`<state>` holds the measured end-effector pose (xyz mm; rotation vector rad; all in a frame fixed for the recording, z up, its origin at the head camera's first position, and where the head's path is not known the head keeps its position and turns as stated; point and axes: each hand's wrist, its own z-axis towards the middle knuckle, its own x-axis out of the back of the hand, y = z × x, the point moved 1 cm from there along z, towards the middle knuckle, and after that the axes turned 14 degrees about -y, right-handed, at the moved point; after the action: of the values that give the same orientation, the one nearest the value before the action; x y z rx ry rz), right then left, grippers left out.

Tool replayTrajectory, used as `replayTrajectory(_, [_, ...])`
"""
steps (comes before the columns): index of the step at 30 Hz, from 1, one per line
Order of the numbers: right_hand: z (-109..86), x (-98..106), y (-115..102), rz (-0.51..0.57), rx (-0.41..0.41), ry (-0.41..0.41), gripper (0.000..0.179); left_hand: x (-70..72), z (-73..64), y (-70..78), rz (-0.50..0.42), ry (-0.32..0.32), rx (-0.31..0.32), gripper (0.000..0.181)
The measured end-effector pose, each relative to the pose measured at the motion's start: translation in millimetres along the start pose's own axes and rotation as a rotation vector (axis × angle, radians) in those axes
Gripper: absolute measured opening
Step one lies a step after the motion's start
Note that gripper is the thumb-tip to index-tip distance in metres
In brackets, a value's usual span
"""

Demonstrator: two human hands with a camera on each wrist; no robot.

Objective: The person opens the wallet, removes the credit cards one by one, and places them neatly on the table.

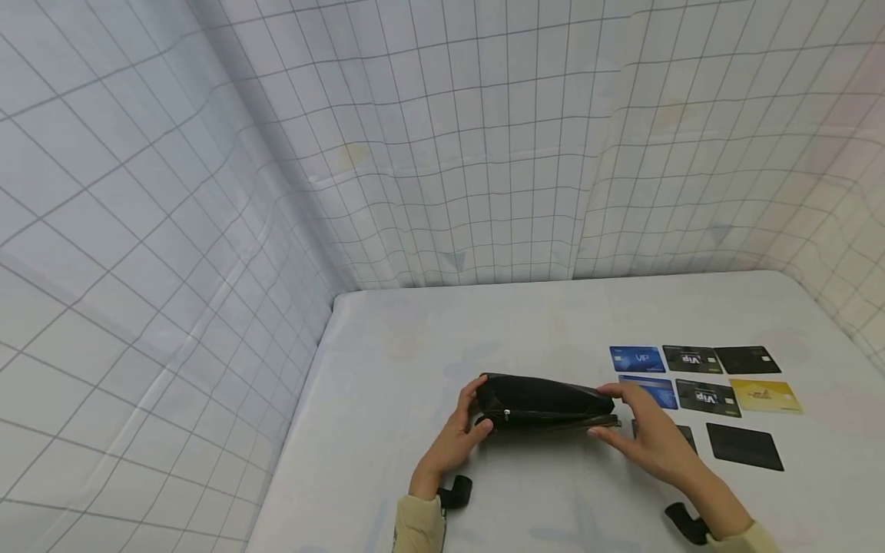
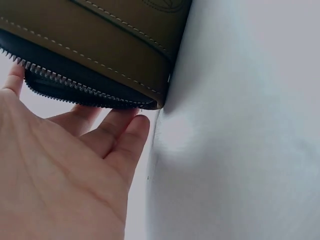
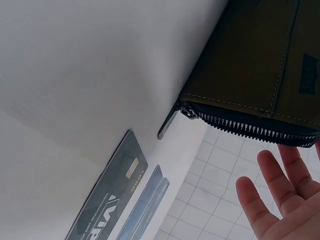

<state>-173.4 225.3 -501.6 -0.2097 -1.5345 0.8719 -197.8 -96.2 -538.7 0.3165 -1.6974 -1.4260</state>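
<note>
A long zip-around wallet (image 1: 546, 395) stands on its edge on the table, its zip undone and its dark inside showing from above. Brown stitched sides of the wallet (image 2: 100, 47) show in the left wrist view, with metal zip teeth along the edge. My left hand (image 1: 452, 442) grips the left end, thumb in front and fingers behind. At the other end my right hand (image 1: 657, 442) holds the wallet, thumb at the near side and fingers at the far side. A zip pull (image 3: 169, 120) hangs from one corner. Whether anything lies inside the wallet cannot be seen.
Right of the wallet, several cards lie in rows: a blue VIP card (image 1: 638, 359), a black Vip card (image 1: 708, 398), a gold card (image 1: 766, 396) and a plain black card (image 1: 745, 445) among them. My right hand partly covers another dark card (image 1: 687, 436). Grid-patterned curtains (image 1: 484, 153) enclose the white table (image 1: 387, 369).
</note>
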Motion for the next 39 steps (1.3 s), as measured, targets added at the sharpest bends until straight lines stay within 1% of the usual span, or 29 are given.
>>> replayTrajectory(1, [0.9,0,0,-0.006,-0.003,0.008,0.058,-0.7,0.8,-4.8,-0.004,0.015,-0.002,0.063])
replayTrajectory(3, [2.7,0,-1,-0.025,-0.012,0.032,0.054,-0.8,1.4,-7.9,-0.004,0.036,-0.014,0.061])
replayTrajectory(6, [5.3,-1,-3,-0.057,-0.022,0.067,0.048,-0.6,2.1,-9.0,-0.017,0.057,-0.032,0.058])
replayTrajectory(9, [7.6,-1,-4,-0.083,-0.022,0.102,0.043,0.0,2.7,-6.5,-0.018,0.073,-0.050,0.056])
replayTrajectory(10, [8.3,-1,-4,-0.093,-0.020,0.112,0.042,0.2,2.8,-4.7,-0.019,0.079,-0.055,0.056])
replayTrajectory(15, [9.4,-2,-5,-0.124,-0.015,0.142,0.041,3.2,0.0,17.1,-0.005,0.120,-0.120,0.051])
replayTrajectory(17, [9.2,-2,-4,-0.128,-0.016,0.144,0.041,4.8,-1.3,25.8,0.003,0.143,-0.126,0.049])
replayTrajectory(18, [9.0,-3,-4,-0.128,-0.018,0.145,0.041,5.0,-1.5,27.3,0.000,0.155,-0.121,0.048])
replayTrajectory(22, [8.3,-3,-4,-0.118,-0.026,0.142,0.042,5.8,-1.0,30.2,-0.003,0.198,-0.112,0.043])
replayTrajectory(23, [8.0,-3,-4,-0.108,-0.035,0.136,0.043,5.8,-0.8,29.7,-0.002,0.208,-0.119,0.042])
replayTrajectory(31, [4.9,-5,-2,-0.040,-0.126,0.071,0.056,5.3,-1.3,28.3,0.040,0.276,-0.210,0.038])
replayTrajectory(36, [4.8,-9,2,-0.027,-0.164,0.026,0.057,5.0,-0.9,27.2,0.079,0.310,-0.265,0.036])
replayTrajectory(39, [5.1,-12,6,-0.024,-0.187,0.000,0.057,4.3,-1.1,25.7,0.075,0.314,-0.277,0.037])
